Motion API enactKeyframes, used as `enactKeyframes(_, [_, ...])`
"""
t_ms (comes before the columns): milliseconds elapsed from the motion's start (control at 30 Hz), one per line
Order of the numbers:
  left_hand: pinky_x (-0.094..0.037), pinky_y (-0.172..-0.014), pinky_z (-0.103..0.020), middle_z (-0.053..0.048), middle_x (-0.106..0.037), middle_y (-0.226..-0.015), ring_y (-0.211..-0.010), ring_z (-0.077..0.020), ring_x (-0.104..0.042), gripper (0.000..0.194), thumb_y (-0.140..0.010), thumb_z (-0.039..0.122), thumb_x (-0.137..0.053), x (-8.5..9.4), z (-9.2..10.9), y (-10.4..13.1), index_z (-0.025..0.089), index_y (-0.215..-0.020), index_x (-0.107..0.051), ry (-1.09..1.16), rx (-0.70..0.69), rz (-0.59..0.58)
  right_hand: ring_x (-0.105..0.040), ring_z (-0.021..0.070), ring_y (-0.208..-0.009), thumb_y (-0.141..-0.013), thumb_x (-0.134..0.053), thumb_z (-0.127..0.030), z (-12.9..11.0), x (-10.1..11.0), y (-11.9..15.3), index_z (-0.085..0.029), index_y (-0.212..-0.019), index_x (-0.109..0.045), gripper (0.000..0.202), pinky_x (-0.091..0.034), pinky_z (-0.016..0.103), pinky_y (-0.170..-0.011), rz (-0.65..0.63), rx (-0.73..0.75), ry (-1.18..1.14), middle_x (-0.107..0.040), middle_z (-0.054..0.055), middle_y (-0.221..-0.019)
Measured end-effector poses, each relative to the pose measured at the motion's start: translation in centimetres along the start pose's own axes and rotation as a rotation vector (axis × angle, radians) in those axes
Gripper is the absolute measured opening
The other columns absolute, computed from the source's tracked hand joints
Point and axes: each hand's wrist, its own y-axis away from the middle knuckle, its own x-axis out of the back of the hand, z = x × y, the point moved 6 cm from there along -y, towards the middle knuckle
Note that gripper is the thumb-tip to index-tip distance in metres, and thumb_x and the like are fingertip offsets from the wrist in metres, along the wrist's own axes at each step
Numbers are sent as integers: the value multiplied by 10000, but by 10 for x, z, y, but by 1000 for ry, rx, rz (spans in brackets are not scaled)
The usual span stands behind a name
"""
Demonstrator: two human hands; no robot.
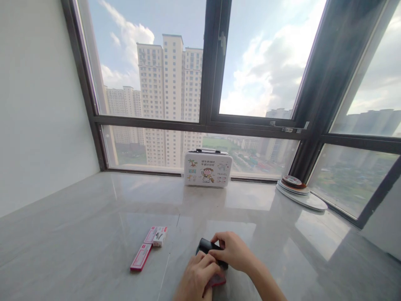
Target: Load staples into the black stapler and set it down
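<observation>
My right hand (pixel 233 251) pinches a black elongated object (pixel 205 246) between thumb and fingers; its far end is rounded and much of it is hidden. My left hand (pixel 199 271) curls over the near side of the same object, its fingers closed and close to my right thumb. Under the left fingers a pink-red flat piece (pixel 219 281) shows at its edge, mostly covered; whether that hand grips it too, I cannot tell. To the left, two flat pink-and-white boxes (pixel 140 257) lie end to end, touching a small white-and-red box (pixel 160 236) with a dark printed picture.
A white case (pixel 208 170) with cartoon prints and a dark handle stands upright against the window. Stacked round plates or lids (pixel 300 196) sit at the back right corner. The glossy marble-look surface (pixel 94 234) meets a white wall (pixel 37 104) on the left and dark window frames behind.
</observation>
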Motion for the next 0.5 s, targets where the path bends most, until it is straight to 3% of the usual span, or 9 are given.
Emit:
enactKeyframes(100, [-436,-987,-388,45,-651,-1315,-1189,-277,-543,702,-601,57,-515,-6,3,-4,393,-1194,-687,14,-53,-116,-420,110,-604,-770,-753,-425,24,-1,0,-200,-922,-733,272,-260,241,-573,76,-56,-88,-446,-77,-607])
enactKeyframes(267, [-422,-1069,-413,-40,-592,-1382,-1242,-308,-532,773,-601,127,-607,31,-41,22,335,-1345,-626,-44,226,4,-423,132,-609,-868,-577,-698,53,-13,26,-178,-992,-747,561,-305,238,-552,133,-122,-374,-460,-37,-621])
enactKeyframes(367, [-411,-1102,-427,-58,-612,-1366,-1234,-315,-547,741,-650,223,-689,37,-54,36,314,-1380,-607,-30,257,13,-449,134,-575,-858,-520,-788,48,-35,46,-182,-1134,-730,698,-343,231,-515,98,-143,-594,-526,-16,-650])
enactKeyframes(500, [-392,-1137,-466,-51,-610,-1409,-1290,-345,-525,832,-665,293,-757,26,-52,36,328,-1463,-527,5,264,12,-394,102,-447,-833,-513,-833,32,-68,54,-137,-1339,-629,869,-313,229,-418,74,-179,-760,-530,-18,-634])
